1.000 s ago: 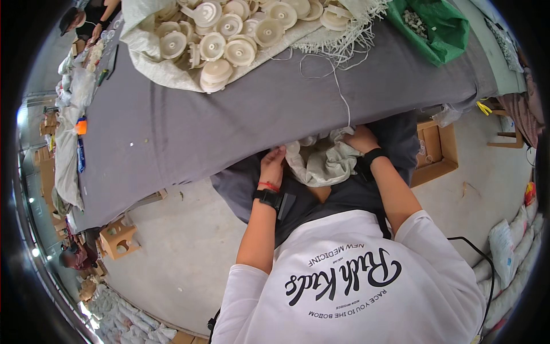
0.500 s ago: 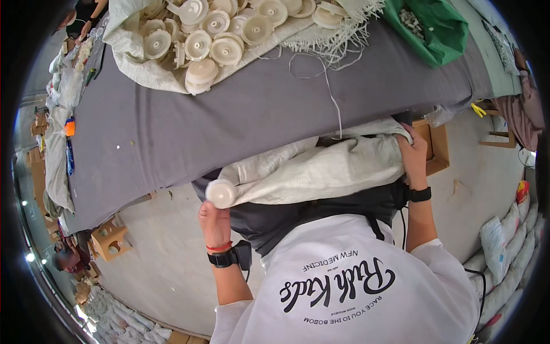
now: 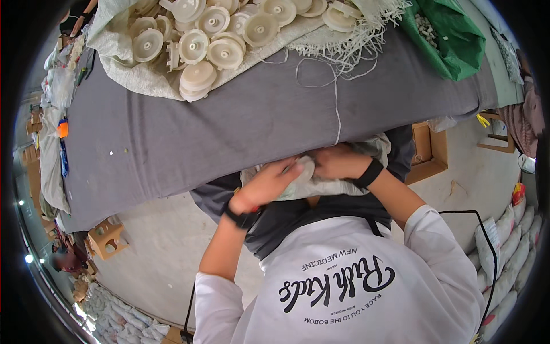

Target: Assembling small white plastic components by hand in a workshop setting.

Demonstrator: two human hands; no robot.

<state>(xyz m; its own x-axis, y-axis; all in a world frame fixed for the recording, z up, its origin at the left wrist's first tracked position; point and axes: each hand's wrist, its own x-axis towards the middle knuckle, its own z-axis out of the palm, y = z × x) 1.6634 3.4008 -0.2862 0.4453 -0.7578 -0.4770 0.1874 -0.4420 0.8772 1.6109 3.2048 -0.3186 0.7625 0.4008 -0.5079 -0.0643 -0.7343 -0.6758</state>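
Note:
My two hands are brought together over my lap, at the table's near edge. Slightly blurred, my left hand (image 3: 268, 182) grips a white round plastic part (image 3: 306, 168) between thumb and fingers. Against the right side of that part is my right hand (image 3: 339, 162), its fingers curled; what they hold, if anything, is hidden. Beneath both hands a white woven sack (image 3: 377, 148) lies bunched across my thighs. On the table, a large open woven sack (image 3: 129, 80) bears a heap of similar round plastic parts (image 3: 224, 53).
A grey cloth covers the table (image 3: 172, 137). At its far right stands a green bag (image 3: 458, 57) with small pale pieces inside. A cardboard box (image 3: 429, 153) sits on the floor to the right, near stacked filled sacks (image 3: 510, 264). An orange-brown stool (image 3: 107, 238) stands at left.
My left hand has moved right and inward with the round part. My right hand has left the sack's right edge and come in to meet it. The lap sack is more bunched.

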